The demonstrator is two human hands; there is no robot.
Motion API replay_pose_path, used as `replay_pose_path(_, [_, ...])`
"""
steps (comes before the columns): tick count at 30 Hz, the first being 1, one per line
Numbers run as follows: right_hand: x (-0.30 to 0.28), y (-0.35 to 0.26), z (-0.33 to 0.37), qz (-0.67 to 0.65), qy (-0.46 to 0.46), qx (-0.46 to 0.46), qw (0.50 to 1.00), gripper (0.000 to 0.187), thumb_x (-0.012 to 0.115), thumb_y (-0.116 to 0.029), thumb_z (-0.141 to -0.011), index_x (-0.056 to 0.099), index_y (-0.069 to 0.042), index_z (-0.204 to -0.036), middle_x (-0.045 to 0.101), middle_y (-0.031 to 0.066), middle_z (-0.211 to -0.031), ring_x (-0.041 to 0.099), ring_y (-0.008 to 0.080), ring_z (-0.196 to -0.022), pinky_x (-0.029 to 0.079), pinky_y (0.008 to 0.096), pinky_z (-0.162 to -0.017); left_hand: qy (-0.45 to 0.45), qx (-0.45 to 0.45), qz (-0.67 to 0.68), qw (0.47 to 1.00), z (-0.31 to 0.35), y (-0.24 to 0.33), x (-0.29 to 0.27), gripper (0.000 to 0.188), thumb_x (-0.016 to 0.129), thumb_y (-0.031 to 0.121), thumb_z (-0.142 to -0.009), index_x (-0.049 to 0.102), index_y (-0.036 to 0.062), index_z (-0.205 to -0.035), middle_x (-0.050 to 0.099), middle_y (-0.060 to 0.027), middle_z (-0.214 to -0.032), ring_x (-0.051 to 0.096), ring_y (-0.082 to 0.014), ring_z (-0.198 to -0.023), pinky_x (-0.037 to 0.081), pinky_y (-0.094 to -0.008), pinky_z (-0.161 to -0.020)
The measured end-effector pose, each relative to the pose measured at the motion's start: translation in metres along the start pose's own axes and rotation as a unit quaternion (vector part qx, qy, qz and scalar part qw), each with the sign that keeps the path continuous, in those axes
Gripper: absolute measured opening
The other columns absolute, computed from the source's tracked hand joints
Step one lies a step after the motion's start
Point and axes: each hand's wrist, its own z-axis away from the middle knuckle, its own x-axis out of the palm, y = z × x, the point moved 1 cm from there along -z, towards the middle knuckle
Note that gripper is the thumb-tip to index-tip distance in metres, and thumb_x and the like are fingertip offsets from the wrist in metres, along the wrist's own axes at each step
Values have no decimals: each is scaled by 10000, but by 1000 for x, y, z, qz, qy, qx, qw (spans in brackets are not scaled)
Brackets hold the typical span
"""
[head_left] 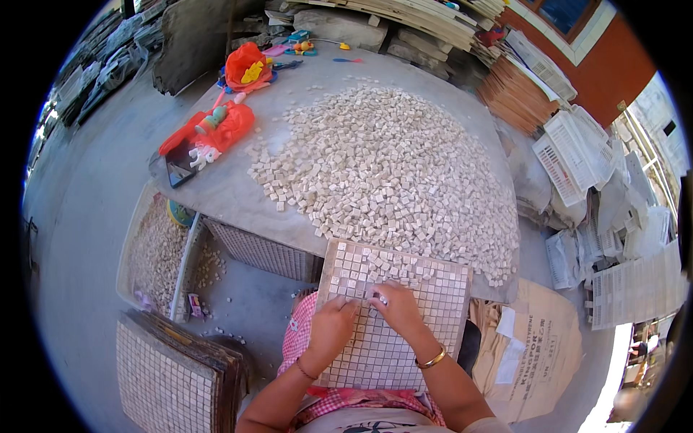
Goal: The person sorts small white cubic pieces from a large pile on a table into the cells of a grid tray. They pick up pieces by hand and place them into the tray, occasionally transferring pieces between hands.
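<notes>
A square mosaic grid board (440, 310), partly filled with small beige stone tiles, leans on my lap against the table edge. My left hand (330, 326) rests on the board's left side, fingers curled on the tiles. Beside it, my right hand (396, 307), with a gold bangle at the wrist, presses fingertips onto small tiles near the board's middle. Whether either hand pinches a single tile is hidden by the fingers. A large heap of loose beige tiles (382, 162) covers the grey table (231, 195) just beyond the board.
Red cloth bags and a doll (216, 130) lie at the table's far left, next to a dark phone (178, 169). A tray of tiles (155, 252) and stacked filled grid boards (173, 368) sit on the floor at left. White plastic crates (570, 148) and cardboard (534, 353) lie right.
</notes>
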Motion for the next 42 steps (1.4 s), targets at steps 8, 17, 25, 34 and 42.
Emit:
replay_pose_path(8, [-16,-3,9,-98,52,0,994,246,658,-193,-769,648,-28,-951,623,132,-838,579,309,-777,468,366,-692,-22,72,-67,995,1,-1,5,230,568,79,-741,607,57,-966,546,-70,-746,573,-248,-693,479,-357,-571])
replay_pose_path(17, [-9,15,59,-201,32,74,976,254,652,-202,-793,651,-15,-965,651,171,-913,619,281,-800,482,342,-704,-55,115,-102,987,-13,-4,5,182,545,61,-750,619,79,-915,538,-69,-706,566,-264,-658,471,-376,-556])
replay_pose_path(25, [-9,17,75,-240,55,46,968,271,649,-225,-795,648,-15,-966,648,171,-910,617,294,-803,477,347,-712,-98,91,-123,983,-21,5,2,180,549,70,-749,598,80,-922,546,-81,-719,580,-265,-648,477,-372,-554])
replay_pose_path(34, [-23,12,82,-405,15,151,902,261,568,-246,-880,616,5,-931,609,72,-749,576,171,-725,461,282,-681,-150,-245,316,904,13,-10,-10,131,508,175,-888,574,62,-892,575,-37,-742,567,-147,-623,446,-335,-503])
replay_pose_path(42, [-20,-64,75,-274,-54,-92,956,209,484,-194,-919,543,6,-931,581,143,-888,568,263,-805,462,334,-746,-102,-516,709,469,66,20,13,376,385,358,-962,539,22,-1036,585,-68,-891,578,-164,-813,495,-276,-672])
